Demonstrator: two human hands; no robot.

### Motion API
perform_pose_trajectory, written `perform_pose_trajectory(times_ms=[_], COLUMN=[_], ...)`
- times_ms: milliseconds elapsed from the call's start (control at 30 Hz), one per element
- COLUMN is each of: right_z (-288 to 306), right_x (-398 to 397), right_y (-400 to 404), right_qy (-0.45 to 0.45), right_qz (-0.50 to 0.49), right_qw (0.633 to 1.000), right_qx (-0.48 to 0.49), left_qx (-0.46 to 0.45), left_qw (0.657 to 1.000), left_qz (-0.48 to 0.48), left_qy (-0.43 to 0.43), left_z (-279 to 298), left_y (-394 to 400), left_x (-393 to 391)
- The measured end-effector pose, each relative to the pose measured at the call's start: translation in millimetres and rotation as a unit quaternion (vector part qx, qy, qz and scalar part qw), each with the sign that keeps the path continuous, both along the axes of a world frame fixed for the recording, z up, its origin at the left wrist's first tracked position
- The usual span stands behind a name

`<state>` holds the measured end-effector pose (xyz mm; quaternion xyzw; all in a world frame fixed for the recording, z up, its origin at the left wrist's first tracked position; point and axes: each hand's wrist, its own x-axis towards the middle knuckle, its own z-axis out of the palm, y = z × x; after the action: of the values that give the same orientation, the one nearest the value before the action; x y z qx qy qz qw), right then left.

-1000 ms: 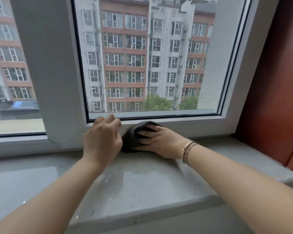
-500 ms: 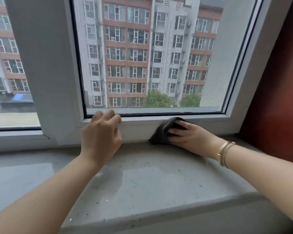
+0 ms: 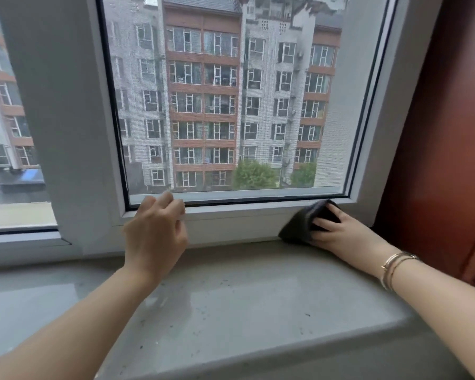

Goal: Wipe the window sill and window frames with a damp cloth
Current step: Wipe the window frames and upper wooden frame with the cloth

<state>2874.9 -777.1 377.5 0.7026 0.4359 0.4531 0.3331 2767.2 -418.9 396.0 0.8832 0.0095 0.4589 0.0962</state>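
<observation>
Pressing dark bunched cloth (image 3: 299, 227) to frame (image 3: 231, 223), right hand (image 3: 337, 233) fingers spread; seemingly damp.

Both forearms are bare from the bottom edge of the view up to the hands, and no sleeve shows on either. The left hand (image 3: 155, 237) carries no ring, watch or band that can be seen. Just below the right hand (image 3: 340, 234), the wrist wears two thin metal bangles (image 3: 395, 266) of a gold or rose-gold tone, lying close together, one a little wider and flatter than the other. The fingernails on the left hand are short and appear unpainted; those on the right hand are too small to judge.
</observation>
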Motion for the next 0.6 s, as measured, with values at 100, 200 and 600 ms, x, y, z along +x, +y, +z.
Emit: perform_pose_trajectory(times_ms=[100, 200, 600], right_z=[-10, -14, -26], right_x=[-4, -11, -26], right_y=[-23, -32, 5], right_qy=[-0.002, 0.029, 0.187], right_qz=[-0.033, -0.050, -0.126], right_qw=[0.999, 0.998, 0.946], right_qx=[0.030, 0.035, 0.234], left_qx=[0.001, 0.091, 0.127], left_qw=[0.998, 0.985, 0.969], left_qz=[-0.051, -0.142, -0.209], left_qy=[-0.033, -0.042, 0.026], left_z=[-1, -4, -24], left_y=[-27, -72, -130], left_x=[7, 18, 59])
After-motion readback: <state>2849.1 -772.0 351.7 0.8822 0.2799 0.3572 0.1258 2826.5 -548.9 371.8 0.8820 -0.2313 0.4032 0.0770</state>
